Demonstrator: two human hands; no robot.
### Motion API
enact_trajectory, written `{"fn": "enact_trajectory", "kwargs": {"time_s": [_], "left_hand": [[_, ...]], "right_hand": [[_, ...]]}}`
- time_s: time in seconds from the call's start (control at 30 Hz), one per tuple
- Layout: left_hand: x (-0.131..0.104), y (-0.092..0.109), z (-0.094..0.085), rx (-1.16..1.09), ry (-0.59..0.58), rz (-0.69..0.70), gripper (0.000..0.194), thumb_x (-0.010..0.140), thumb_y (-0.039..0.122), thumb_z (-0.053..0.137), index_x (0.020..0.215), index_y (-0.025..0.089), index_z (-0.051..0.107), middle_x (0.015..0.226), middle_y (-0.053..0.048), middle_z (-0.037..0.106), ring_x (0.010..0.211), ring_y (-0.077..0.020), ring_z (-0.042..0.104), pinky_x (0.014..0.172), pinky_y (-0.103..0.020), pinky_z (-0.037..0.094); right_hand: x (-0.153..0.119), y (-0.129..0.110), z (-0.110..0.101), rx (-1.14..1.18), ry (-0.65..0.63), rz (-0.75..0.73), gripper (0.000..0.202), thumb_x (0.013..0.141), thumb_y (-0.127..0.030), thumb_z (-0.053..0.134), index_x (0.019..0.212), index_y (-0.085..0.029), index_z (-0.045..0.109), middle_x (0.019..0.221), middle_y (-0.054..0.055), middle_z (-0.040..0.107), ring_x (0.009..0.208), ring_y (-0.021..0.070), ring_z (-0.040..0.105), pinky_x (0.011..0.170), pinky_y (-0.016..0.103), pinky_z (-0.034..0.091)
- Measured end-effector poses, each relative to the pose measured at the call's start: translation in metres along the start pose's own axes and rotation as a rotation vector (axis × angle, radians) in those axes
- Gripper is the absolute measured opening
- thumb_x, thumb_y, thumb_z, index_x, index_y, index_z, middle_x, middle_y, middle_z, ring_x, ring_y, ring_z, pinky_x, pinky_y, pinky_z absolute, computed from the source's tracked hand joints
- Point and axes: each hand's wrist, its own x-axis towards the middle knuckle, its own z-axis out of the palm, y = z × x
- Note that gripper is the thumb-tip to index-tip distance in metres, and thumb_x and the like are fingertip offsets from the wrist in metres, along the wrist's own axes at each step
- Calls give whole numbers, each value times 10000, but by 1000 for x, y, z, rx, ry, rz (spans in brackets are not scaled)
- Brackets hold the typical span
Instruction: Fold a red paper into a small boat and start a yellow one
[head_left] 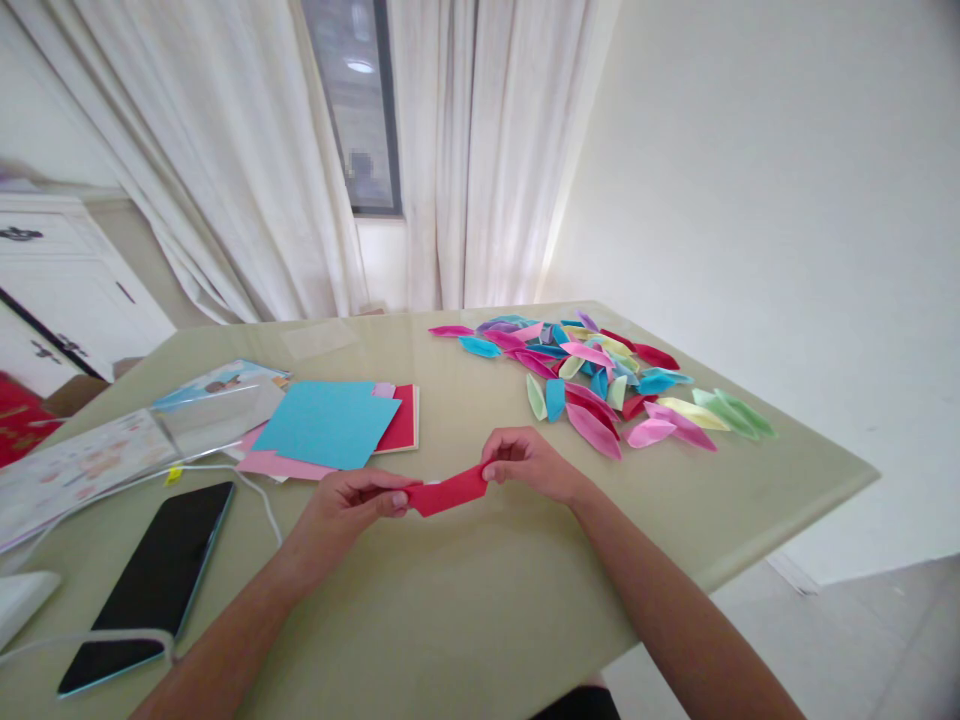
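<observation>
A folded strip of red paper (452, 491) is stretched between my two hands, just above the table top. My left hand (360, 500) pinches its left end, and my right hand (525, 462) pinches the right end between thumb and fingers. The strip is bent, its right end a little higher than the left. Beyond my right hand lies a loose pile of small folded paper boats (592, 420) in pink, red, blue, green, yellow and purple. Near my left hand rests a stack of square paper sheets with a blue sheet (322, 422) on top.
Left of my arm, a black-screened phone (157, 580) lies with a white cable (262, 490) near it. Printed plastic sleeves (82, 470) are spread on the left. The table (450, 640) ends at a white wall (750, 200) on the right. Curtains (225, 150) hang behind.
</observation>
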Motion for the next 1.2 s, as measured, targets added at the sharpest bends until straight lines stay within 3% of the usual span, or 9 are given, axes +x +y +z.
{"fn": "enact_trajectory", "kwargs": {"time_s": [0.17,0.33,0.47,0.6,0.8,0.9,1.0,1.1,1.2], "left_hand": [[8,-8,-5,12,138,91,665,785,563,850,1347,231,720,1366,-134,761,1210,-331,749,1009,-458,621],[14,-20,-23,318,361,109,602,895,634,670,1322,214,729,1241,-127,807,1127,-317,770,969,-451,625],[16,-29,-34,719,434,178,531,956,534,576,1344,200,719,1473,-153,684,1325,-352,665,1083,-498,561],[17,-36,-37,1074,387,200,517,981,449,527,1345,136,718,1483,-199,669,1333,-391,644,1147,-560,487],[13,-28,-31,1132,337,212,428,1037,363,423,1144,159,783,1223,-158,804,1137,-340,724,1050,-467,525],[11,-22,-28,1141,337,221,391,1038,371,435,1085,189,778,1193,-130,807,1116,-327,714,1017,-442,522],[9,-16,-25,1153,361,210,372,1048,387,441,1060,198,761,1140,-113,812,1077,-314,710,994,-418,507],[5,-10,-26,1165,419,144,376,1076,397,407,1130,210,728,1085,-99,824,956,-286,745,840,-370,513],[1,-5,-32,1176,499,49,399,1101,402,357,1248,207,673,986,-99,835,809,-297,764,676,-350,465]], "right_hand": [[3,2,-19,-330,287,-89,205,1009,-398,678,1033,-215,768,1027,99,754,956,241,695,924,414,560],[15,18,-50,-667,536,-53,308,994,-210,592,1252,-246,755,1475,145,620,1367,375,542,1190,638,345],[14,32,-58,-826,648,-4,395,998,-189,541,1349,-242,715,1523,162,572,1438,394,484,1187,665,354],[9,36,-49,-855,602,-42,326,1012,-222,547,1267,-244,749,1396,151,648,1305,340,596,1129,594,462],[11,17,-23,-816,485,-107,243,1026,-215,580,1191,-222,758,1269,136,703,1241,299,635,1114,511,476],[18,-5,-7,-789,344,-122,205,1048,-229,586,1157,-210,759,1207,116,725,1157,257,680,1043,425,510],[29,-21,14,-769,128,-120,167,1023,-301,681,1138,-216,767,1096,68,754,874,186,729,868,336,543],[39,-20,37,-763,-5,-110,223,972,-352,762,1155,-225,762,1075,55,759,816,178,722,802,311,534],[43,-7,55,-756,-17,-101,275,1034,-283,665,1296,-211,704,1197,93,735,987,208,717,913,340,539]]}}
